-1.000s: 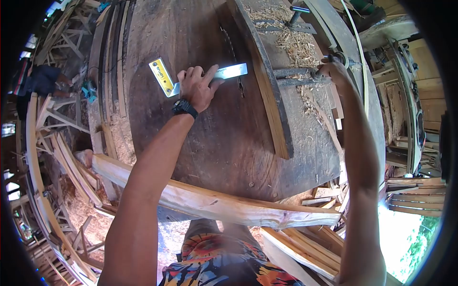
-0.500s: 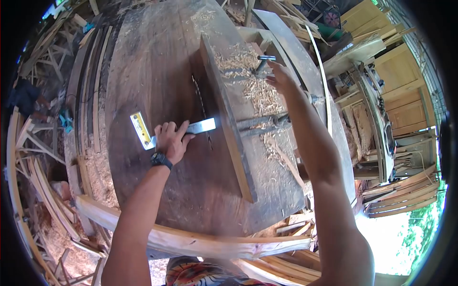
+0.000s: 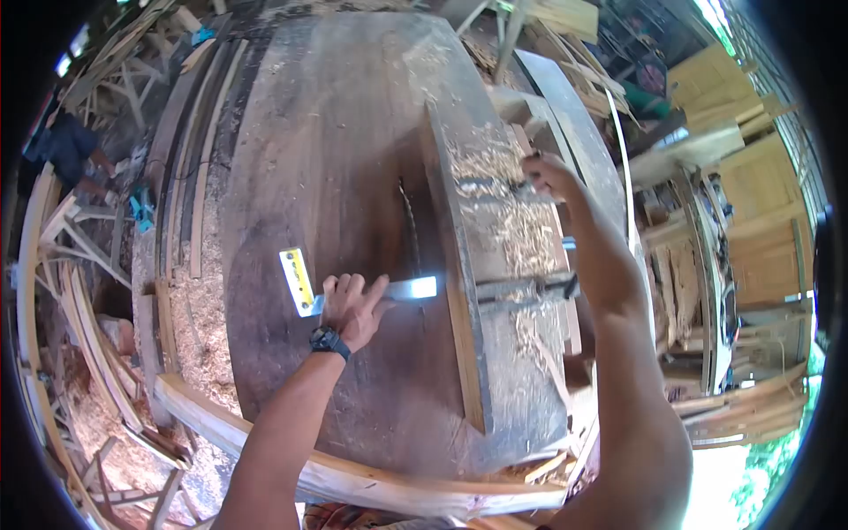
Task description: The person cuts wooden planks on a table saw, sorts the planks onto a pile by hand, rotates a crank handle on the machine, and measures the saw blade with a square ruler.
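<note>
My left hand (image 3: 352,311) lies over a try square with its fingers on the metal blade (image 3: 413,288); the square's yellow-labelled stock (image 3: 297,281) points away at the left. The square rests on a wide dark wooden panel (image 3: 309,159). A thin dark jagged line, a rod or a crack, runs under the blade tip. To the right, a long board (image 3: 461,309) stands on edge across the panel. Beyond it, my right hand (image 3: 555,178) is closed around the handle end of a metal clamp (image 3: 486,187), its grip partly hidden.
Wood shavings (image 3: 521,231) cover the surface around the clamp and a second clamp (image 3: 526,291). A pale timber (image 3: 380,481) lies along the near edge. Wood strips (image 3: 212,132) lie at the left, where another person (image 3: 71,159) is at work.
My right hand has closed at the clamp handle, having been open beside it. The whole view has shifted, moving the panel right and down. My left hand stays on the try square.
</note>
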Motion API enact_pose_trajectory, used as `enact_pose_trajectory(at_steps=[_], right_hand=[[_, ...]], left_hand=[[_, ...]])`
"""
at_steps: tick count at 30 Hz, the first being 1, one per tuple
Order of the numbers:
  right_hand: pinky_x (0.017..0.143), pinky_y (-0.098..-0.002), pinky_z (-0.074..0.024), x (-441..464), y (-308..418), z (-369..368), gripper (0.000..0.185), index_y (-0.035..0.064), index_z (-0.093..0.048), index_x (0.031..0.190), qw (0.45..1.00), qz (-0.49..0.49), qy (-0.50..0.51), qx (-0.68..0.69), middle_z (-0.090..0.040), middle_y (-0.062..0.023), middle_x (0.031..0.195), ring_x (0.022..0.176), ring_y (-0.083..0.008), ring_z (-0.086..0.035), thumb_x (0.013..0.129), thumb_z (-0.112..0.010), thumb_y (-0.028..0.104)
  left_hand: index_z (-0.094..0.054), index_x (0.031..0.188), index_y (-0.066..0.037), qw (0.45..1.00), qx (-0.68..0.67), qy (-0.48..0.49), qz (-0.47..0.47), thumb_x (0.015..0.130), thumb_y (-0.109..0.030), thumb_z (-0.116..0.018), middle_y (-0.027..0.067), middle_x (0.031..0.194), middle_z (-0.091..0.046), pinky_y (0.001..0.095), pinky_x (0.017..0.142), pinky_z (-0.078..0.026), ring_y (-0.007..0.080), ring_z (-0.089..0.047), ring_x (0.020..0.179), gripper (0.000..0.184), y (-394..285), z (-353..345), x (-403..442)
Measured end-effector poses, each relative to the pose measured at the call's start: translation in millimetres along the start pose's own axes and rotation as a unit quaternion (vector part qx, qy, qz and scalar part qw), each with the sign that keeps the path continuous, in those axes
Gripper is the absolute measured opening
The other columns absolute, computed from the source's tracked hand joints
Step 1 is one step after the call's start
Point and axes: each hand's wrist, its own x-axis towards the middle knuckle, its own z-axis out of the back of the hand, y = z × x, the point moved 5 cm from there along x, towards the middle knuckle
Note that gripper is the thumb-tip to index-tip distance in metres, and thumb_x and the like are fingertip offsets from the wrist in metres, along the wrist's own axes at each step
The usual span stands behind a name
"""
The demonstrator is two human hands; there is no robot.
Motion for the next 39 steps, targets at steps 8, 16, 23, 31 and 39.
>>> enact_pose_trajectory(at_steps=[8,16,23,31,39], right_hand=[[0.097,-0.0424,-0.0478,-46,55,-42,0.035,0.0116,-0.073,0.109,0.703,0.268,-0.055,-0.657,-0.067,-0.0151,0.116,0.11,-0.0342,-0.062,0.076,-0.065,0.013],[0.087,-0.0429,-0.0516,7,14,-3,0.03,0.0056,-0.073,0.099,0.856,0.246,-0.211,-0.404,-0.069,-0.024,0.098,0.099,-0.036,-0.067,0.072,-0.059,0.005],[0.087,-0.0377,-0.0522,-150,30,-98,0.027,0.0058,-0.072,0.102,0.864,0.433,-0.21,-0.151,-0.072,-0.0169,0.105,0.101,-0.0319,-0.068,0.081,-0.056,-0.002],[0.116,-0.0368,-0.0262,-92,-47,-145,0.052,-0.0014,-0.04,0.145,0.906,0.371,-0.131,0.157,-0.044,-0.0124,0.148,0.139,-0.0232,-0.037,0.106,-0.032,0.031],[0.122,-0.0373,-0.0121,-111,-9,-173,0.057,-0.0058,-0.03,0.149,0.853,0.378,0.042,0.359,-0.035,-0.0159,0.155,0.146,-0.023,-0.024,0.106,-0.022,0.031]], left_hand=[[-0.067,0.115,-0.014,1.0,-0.002,0.002,-0.001,0.08,-0.031,-0.076,0.0068,0.081,-0.054,0.0431,0.081,-0.035,0.0255,-0.053,0.081,0.04,1,3,1],[-0.065,0.115,-0.016,1.0,-0.009,-0.005,-0.011,0.08,-0.034,-0.075,0.0073,0.081,-0.055,0.0449,0.081,-0.035,0.0272,-0.055,0.083,0.041,1,-1,0],[-0.065,0.115,-0.018,1.0,0.022,-0.013,-0.017,0.082,-0.039,-0.072,0.008,0.083,-0.055,0.0445,0.079,-0.037,0.0273,-0.055,0.085,0.04,1,-1,0],[-0.066,0.114,-0.014,0.999,0.024,-0.021,-0.024,0.083,-0.038,-0.07,0.0077,0.084,-0.053,0.046,0.081,-0.035,0.0279,-0.054,0.084,0.04,-4,1,-1],[-0.068,0.115,-0.014,0.999,0.025,-0.022,-0.028,0.081,-0.031,-0.074,0.006,0.083,-0.052,0.0429,0.082,-0.035,0.0244,-0.052,0.085,0.039,-3,-4,-3]])
